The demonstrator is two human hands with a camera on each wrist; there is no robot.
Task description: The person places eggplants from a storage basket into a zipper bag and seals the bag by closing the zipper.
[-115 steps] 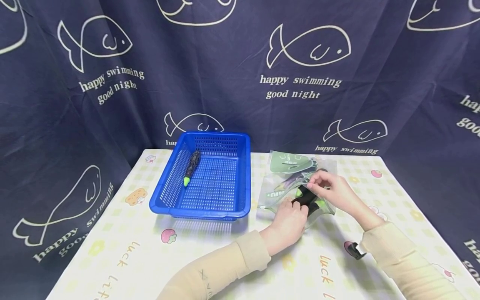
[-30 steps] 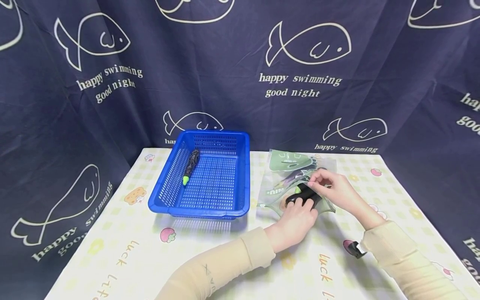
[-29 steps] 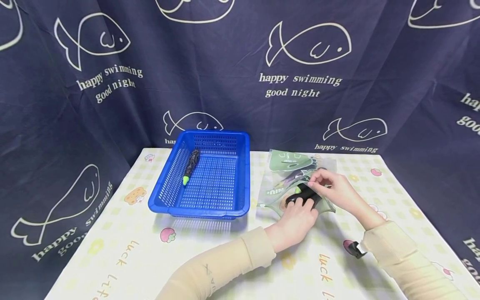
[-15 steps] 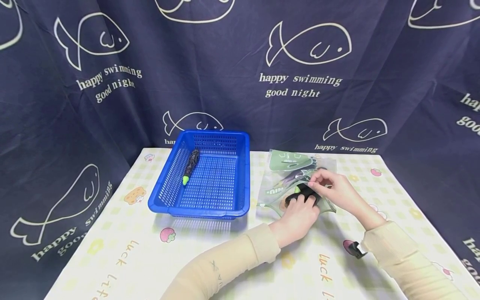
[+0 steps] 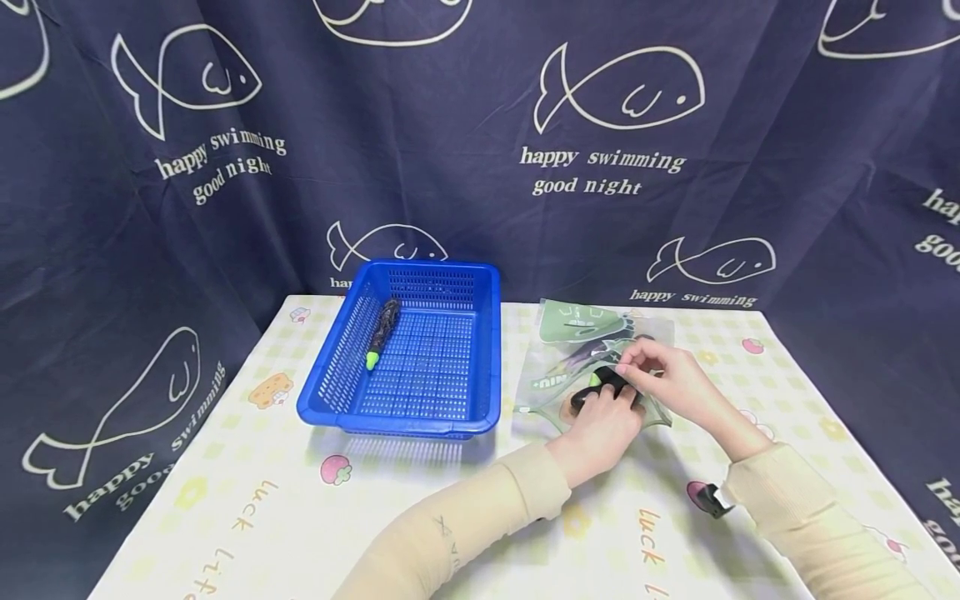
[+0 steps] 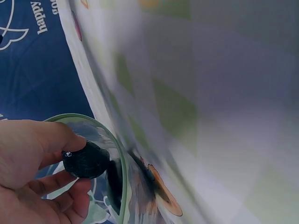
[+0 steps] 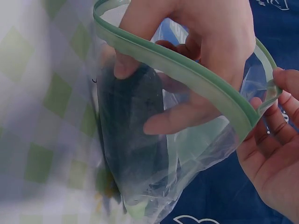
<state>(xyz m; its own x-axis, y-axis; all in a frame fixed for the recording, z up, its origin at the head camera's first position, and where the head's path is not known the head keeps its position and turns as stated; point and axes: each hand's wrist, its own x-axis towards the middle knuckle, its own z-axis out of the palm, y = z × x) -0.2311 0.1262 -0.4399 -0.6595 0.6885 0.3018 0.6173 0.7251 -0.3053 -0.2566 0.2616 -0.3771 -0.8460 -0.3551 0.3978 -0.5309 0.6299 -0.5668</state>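
Note:
A clear zip bag (image 5: 542, 367) with green printing lies on the table's right half, its green-edged mouth (image 7: 180, 63) held wide. My left hand (image 5: 603, 427) reaches inside the mouth. Its thumb and fingers grip the rounded end of a dark, eggplant-like piece (image 6: 86, 161), as the left wrist view shows. Another dark piece with a bright green tip (image 5: 596, 379) lies against it in the bag. My right hand (image 5: 670, 379) pinches the bag's rim at the right corner, thumb against fingers. A similar knobbly dark piece (image 5: 385, 329) with a green tip rests in the blue basket (image 5: 491, 367).
The basket stands left of the bag, with a gap of tablecloth (image 5: 506, 500) between them. A small black device (image 5: 708, 498) sits by my right cuff. Behind the table hangs a dark blue curtain (image 5: 465, 167) with fish drawings.
My left hand has shifted right and a bit farther into the bag's mouth. The green tip that showed at the right of the mouth is now hidden. My right hand stays put.

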